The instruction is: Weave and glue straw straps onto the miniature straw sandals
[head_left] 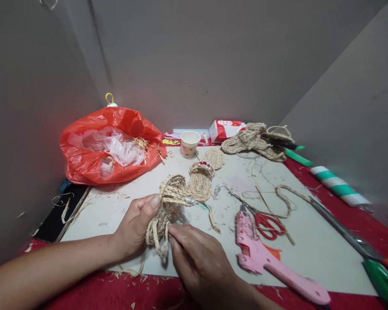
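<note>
My left hand (137, 224) grips a small woven straw slipper (164, 211) from its left side, thumb on top. Braided cords cross its upper part, and something clear and shiny sits at its right end. Loose cord loops hang from its lower end. There my right hand (203, 254) is closed, thumb and fingers pinching one of the pale cords (167, 234). Just beyond lies a second little straw slipper (200, 183) with red and white beads, beside a flat oval straw sole (214, 158).
A pink glue gun (261, 254) and red-handled scissors (269, 226) lie right, near a braided cord (289, 202) and green-handled shears (358, 243). Behind stand a paper cup (189, 146), a red-and-white box (218, 133) and more straw slippers (245, 142). A red plastic bag (90, 168) sits left.
</note>
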Demonstrator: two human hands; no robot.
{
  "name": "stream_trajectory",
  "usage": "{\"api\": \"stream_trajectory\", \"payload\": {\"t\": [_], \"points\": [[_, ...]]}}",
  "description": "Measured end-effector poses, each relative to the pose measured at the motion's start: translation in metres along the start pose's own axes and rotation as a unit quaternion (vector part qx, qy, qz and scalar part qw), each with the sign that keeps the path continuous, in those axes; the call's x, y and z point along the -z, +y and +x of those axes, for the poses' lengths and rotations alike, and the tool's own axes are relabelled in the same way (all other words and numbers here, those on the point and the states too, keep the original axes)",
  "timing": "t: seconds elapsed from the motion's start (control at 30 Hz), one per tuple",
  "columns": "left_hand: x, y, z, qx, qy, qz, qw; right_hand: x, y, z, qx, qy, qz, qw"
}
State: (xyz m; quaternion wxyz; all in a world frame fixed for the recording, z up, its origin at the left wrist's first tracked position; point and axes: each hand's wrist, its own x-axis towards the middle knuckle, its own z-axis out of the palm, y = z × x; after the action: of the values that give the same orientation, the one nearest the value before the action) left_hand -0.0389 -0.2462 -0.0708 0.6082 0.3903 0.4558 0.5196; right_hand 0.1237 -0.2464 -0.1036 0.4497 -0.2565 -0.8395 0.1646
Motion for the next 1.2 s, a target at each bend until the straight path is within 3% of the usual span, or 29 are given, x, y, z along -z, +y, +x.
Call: {"api": "stream_trajectory", "payload": {"t": [0.13, 0.4, 0.53, 0.63, 0.8, 0.9, 1.2], "points": [[0.001, 0.0, 0.002, 0.008, 0.01, -0.005, 1.0, 0.004, 0.0, 0.003, -0.053, 0.008, 0.045, 0.998], [-0.003, 0.005, 0.013, 0.075, 0.021, -0.118, 0.99, 0.01, -0.003, 0.004, -0.203, 0.034, 0.127, 0.97], [-0.004, 0.007, 0.016, 0.103, 0.033, -0.159, 0.981, 0.012, -0.003, 0.006, -0.353, 0.037, 0.263, 0.897], [-0.004, 0.007, 0.016, 0.123, 0.017, -0.169, 0.978, 0.011, -0.002, 0.01, -0.452, -0.017, 0.336, 0.826], [-0.006, 0.005, 0.011, 0.133, -0.009, -0.168, 0.977, 0.007, 0.0, 0.012, -0.513, -0.112, 0.427, 0.737], [-0.009, 0.005, 0.009, 0.145, -0.011, -0.156, 0.977, 0.004, 0.0, 0.012, -0.513, -0.118, 0.438, 0.729], [-0.013, 0.003, -0.001, 0.171, -0.034, -0.16, 0.972, -0.003, -0.007, 0.009, -0.51, -0.075, 0.4, 0.758]]}}
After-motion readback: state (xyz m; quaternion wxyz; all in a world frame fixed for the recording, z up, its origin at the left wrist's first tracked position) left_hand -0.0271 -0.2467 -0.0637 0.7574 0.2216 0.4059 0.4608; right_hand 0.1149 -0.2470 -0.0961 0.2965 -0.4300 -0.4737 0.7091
